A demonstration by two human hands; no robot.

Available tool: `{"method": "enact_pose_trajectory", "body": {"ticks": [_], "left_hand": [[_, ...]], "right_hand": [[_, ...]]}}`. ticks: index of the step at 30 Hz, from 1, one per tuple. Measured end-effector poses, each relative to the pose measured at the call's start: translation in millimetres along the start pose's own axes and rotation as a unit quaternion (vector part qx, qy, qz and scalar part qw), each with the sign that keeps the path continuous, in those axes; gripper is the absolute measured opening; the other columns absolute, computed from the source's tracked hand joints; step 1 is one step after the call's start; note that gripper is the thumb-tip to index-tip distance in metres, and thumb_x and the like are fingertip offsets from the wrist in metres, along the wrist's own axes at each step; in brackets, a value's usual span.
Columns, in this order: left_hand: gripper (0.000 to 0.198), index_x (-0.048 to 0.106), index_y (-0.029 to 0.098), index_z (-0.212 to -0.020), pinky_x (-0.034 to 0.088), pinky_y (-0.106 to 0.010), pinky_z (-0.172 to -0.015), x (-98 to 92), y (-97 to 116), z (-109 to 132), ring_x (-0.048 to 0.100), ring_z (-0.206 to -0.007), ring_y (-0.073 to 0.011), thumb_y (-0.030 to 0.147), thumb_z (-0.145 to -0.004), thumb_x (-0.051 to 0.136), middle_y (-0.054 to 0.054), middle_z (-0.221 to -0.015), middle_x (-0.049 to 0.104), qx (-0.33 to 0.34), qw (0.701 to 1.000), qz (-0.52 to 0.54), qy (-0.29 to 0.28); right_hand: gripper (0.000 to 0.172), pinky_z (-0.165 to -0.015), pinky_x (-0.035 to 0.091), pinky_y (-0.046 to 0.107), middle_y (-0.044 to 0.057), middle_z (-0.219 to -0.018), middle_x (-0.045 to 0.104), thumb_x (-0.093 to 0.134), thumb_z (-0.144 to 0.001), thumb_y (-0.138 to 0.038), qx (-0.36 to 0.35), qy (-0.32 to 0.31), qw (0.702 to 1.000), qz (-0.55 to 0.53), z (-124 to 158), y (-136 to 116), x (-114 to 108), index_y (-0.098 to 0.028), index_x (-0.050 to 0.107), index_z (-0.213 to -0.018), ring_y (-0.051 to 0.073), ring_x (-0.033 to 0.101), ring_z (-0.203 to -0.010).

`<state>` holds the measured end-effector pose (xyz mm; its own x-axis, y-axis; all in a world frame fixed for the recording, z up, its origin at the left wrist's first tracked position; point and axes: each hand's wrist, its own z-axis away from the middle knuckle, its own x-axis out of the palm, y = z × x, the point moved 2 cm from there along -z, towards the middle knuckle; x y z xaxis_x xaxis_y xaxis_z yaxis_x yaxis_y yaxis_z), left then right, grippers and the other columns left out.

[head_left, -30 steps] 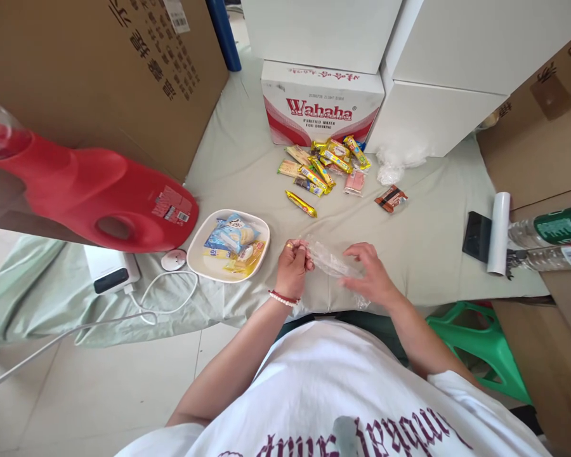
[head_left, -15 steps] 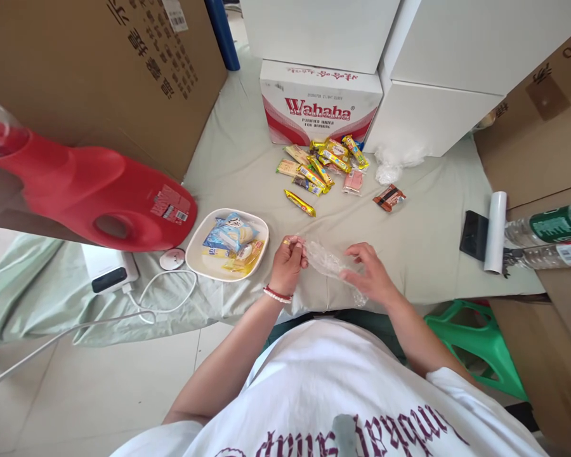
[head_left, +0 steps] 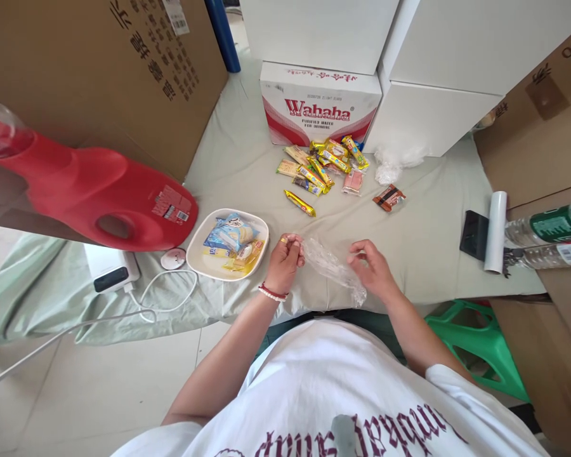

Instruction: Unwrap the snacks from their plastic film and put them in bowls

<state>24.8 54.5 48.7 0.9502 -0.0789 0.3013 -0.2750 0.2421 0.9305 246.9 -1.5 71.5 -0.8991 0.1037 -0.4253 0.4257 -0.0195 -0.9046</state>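
Note:
My left hand [head_left: 286, 259] pinches one end of a clear plastic bag [head_left: 332, 264], crumpled and stretched out toward the right. Beside the bag's other end, my right hand [head_left: 372, 268] has its fingers curled but apart, with nothing seen between them. Left of my left hand sits a white bowl [head_left: 195, 259] holding several wrapped snacks [head_left: 233, 233] in blue and yellow packaging. Beyond my hands lies a pile of wrapped snack bars [head_left: 321, 170], mostly yellow. A single yellow bar [head_left: 299, 203] and a brown-wrapped snack [head_left: 389, 198] lie apart from it.
A Wahaba-style water carton reading "Wahaha" [head_left: 320, 111] stands behind the pile, near another crumpled plastic bag [head_left: 393, 162]. At left are a red jug [head_left: 109, 190] and a white power bank [head_left: 110, 270] with its cable. Plastic bottles [head_left: 552, 225] lie at right, above a green stool [head_left: 480, 346].
My right hand has drawn away from the bag to the right. The bag's right end now hangs free, while my left hand keeps its grip, shifted slightly left.

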Motion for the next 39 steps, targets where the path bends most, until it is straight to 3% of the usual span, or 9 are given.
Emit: {"method": "enact_pose_trajectory", "body": {"ticks": [5,10,13,17,21,24,27,32,39], "left_hand": [[0.03,0.055,0.02,-0.098,0.038,-0.019,-0.051,19.9,1,6,0.044,-0.05,-0.0037,0.045,-0.09,0.07,0.008,-0.07,0.052,0.002,0.999,0.001,-0.05],[0.03,0.056,0.02,-0.097,0.038,-0.018,-0.051,1.2,0,-1,0.044,-0.05,-0.0029,0.044,-0.089,0.072,0.008,-0.071,0.052,0.001,1.0,0.004,-0.028],[0.032,0.055,0.021,-0.104,0.045,-0.019,-0.054,-11.2,0,-9,0.052,-0.053,-0.0046,0.041,-0.088,0.073,0.007,-0.074,0.055,-0.014,1.0,0.005,0.022],[0.042,0.052,0.022,-0.114,0.058,-0.029,-0.068,-4.9,-6,-2,0.071,-0.074,-0.0139,0.049,-0.09,0.072,-0.002,-0.093,0.067,-0.119,0.987,0.014,0.105],[0.054,0.061,0.018,-0.097,0.057,-0.032,-0.069,24.3,-20,24,0.071,-0.088,-0.0214,0.071,-0.087,0.065,-0.009,-0.095,0.072,-0.216,0.976,-0.004,0.022],[0.054,0.065,0.017,-0.085,0.054,-0.029,-0.07,39.0,-30,37,0.068,-0.09,-0.0216,0.068,-0.074,0.079,-0.008,-0.089,0.072,-0.236,0.97,-0.036,-0.039],[0.049,0.067,0.017,-0.084,0.056,-0.031,-0.076,36.4,-35,35,0.069,-0.093,-0.0219,0.06,-0.067,0.085,-0.008,-0.095,0.073,-0.231,0.972,-0.011,-0.042],[0.038,0.06,0.021,-0.086,0.058,-0.033,-0.068,10.2,-39,15,0.07,-0.073,-0.0185,0.056,-0.08,0.075,-0.004,-0.083,0.071,-0.216,0.976,-0.019,0.021],[0.031,0.055,0.024,-0.075,0.032,-0.025,-0.048,-17.5,-40,-7,0.041,-0.043,-0.0119,0.047,-0.093,0.062,0.008,-0.051,0.043,-0.106,0.973,-0.175,0.105]], "right_hand": [[0.023,-0.099,0.049,0.046,0.007,-0.102,0.066,0.07,-0.092,-0.048,-0.093,-0.045,0.993,0.053,1,-15,22,-0.026,0.075,-0.098,0.025,0.058,-0.104],[0.03,-0.066,0.053,0.03,0.0,-0.083,0.06,0.07,-0.09,-0.052,0.024,-0.024,0.991,-0.133,-12,1,0,-0.023,0.066,-0.087,0.015,0.058,-0.073],[0.036,-0.046,0.042,0.023,-0.005,-0.071,0.056,0.07,-0.089,-0.057,0.103,0.058,0.973,-0.2,-14,8,-10,-0.024,0.056,-0.087,0.011,0.05,-0.055],[0.039,-0.036,0.029,0.019,-0.009,-0.068,0.052,0.071,-0.086,-0.057,0.145,0.174,0.941,-0.253,-13,6,-2,-0.026,0.048,-0.089,0.007,0.044,-0.045],[0.04,-0.037,0.029,0.017,-0.01,-0.07,0.051,0.072,-0.085,-0.055,0.138,0.223,0.915,-0.305,-13,-1,18,-0.025,0.045,-0.09,0.005,0.044,-0.046],[0.039,-0.039,0.031,0.017,-0.011,-0.069,0.05,0.071,-0.086,-0.054,0.141,0.238,0.902,-0.331,-15,-1,28,-0.025,0.045,-0.09,0.005,0.043,-0.046],[0.037,-0.04,0.031,0.018,-0.011,-0.07,0.051,0.068,-0.087,-0.054,0.135,0.256,0.908,-0.304,-19,9,25,-0.025,0.045,-0.091,0.005,0.044,-0.046],[0.036,-0.042,0.037,0.024,-0.01,-0.068,0.052,0.057,-0.094,-0.059,0.107,0.297,0.937,-0.148,-26,39,-2,-0.026,0.043,-0.092,0.009,0.048,-0.045],[0.039,-0.061,0.045,0.031,-0.009,-0.059,0.051,0.04,-0.102,-0.064,0.121,0.249,0.96,0.048,-39,66,-15,-0.026,0.044,-0.095,0.016,0.054,-0.048]]}}
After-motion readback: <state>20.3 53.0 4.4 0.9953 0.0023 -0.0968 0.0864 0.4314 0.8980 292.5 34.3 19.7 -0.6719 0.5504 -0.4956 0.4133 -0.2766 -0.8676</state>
